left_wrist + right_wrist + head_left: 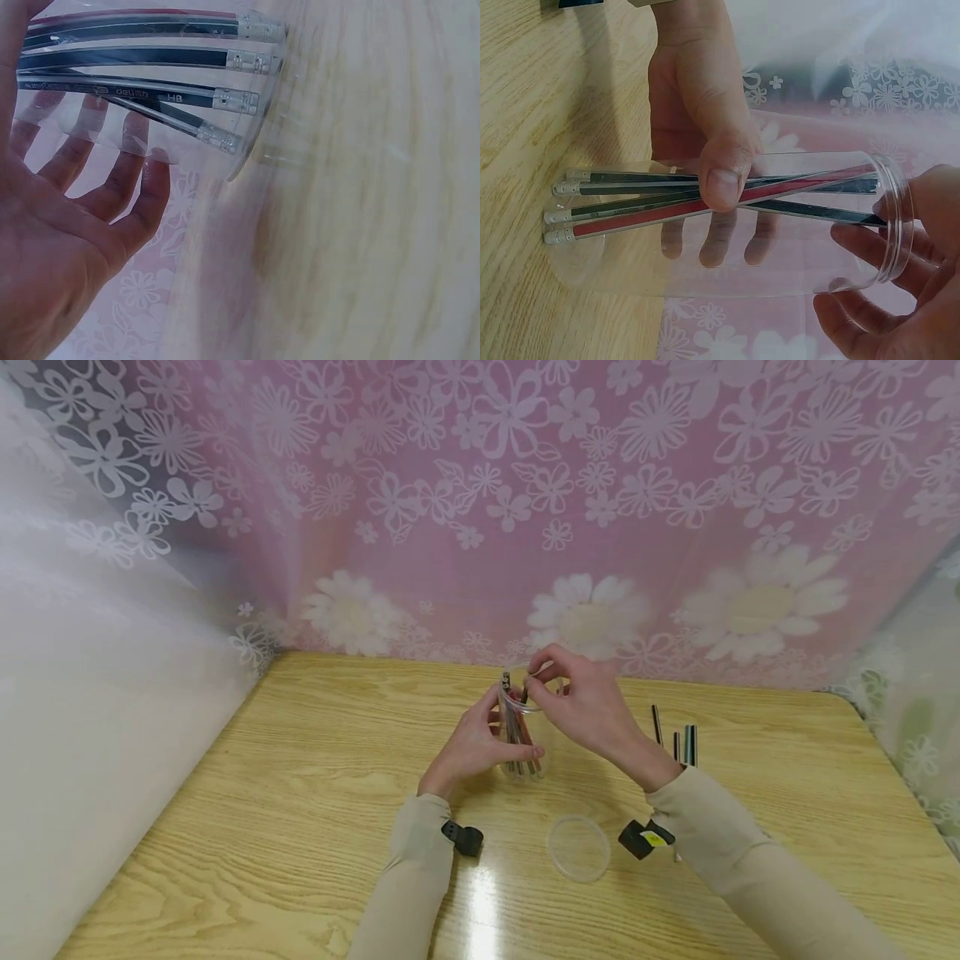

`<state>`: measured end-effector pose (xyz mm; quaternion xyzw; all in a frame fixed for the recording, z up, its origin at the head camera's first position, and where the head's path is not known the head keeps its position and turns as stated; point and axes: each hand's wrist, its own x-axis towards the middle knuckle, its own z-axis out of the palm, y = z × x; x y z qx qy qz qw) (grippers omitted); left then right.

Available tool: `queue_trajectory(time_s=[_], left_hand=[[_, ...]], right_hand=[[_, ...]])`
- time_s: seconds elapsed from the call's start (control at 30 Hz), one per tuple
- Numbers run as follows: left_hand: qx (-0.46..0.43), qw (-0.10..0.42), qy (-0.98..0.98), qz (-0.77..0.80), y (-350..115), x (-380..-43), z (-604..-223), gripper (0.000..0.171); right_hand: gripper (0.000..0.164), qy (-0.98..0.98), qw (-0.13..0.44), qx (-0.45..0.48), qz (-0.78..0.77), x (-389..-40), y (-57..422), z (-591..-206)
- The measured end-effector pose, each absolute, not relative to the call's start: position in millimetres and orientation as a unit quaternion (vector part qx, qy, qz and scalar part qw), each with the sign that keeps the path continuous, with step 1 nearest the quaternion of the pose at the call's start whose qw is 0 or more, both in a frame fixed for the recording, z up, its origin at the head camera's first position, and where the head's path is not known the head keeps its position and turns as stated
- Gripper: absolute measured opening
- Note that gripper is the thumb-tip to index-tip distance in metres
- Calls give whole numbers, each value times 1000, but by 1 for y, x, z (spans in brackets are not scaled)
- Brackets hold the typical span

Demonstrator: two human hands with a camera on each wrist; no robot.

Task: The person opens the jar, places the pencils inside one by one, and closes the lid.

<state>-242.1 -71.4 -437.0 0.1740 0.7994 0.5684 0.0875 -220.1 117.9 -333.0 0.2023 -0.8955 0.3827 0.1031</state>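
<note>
A clear plastic jar (622,277) holds several pencils, dark ones and a red pencil (637,222), their eraser ends at its bottom. My left hand (474,742) grips the jar around its side, thumb across the front and fingers behind. At the jar's open mouth, my right hand (588,702) pinches a dark pencil (524,695) between thumb and index finger. The right wrist view has that hand's other fingers beside the ridged rim (891,225). Through the jar wall in the left wrist view, silver ferrules (253,63) show near the base.
A round clear lid (551,845) lies on the wooden table (300,827) in front of the jar. Several dark pencils (691,745) lie to the right, partly hidden by my right forearm. A pink flowered curtain (450,560) hangs behind the table, with pale sheeting at both sides.
</note>
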Motion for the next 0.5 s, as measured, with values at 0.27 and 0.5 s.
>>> queue_trajectory(time_s=[0.27, 0.5], left_hand=[[170, 91, 800, 568, -71, -242, -437, 82], [159, 98, 802, 567, -71, -242, -438, 100]], right_hand=[[12, -902, 102, 210, 364, -221, 117, -332], [25, -907, 83, 208, 356, -221, 117, -329]])
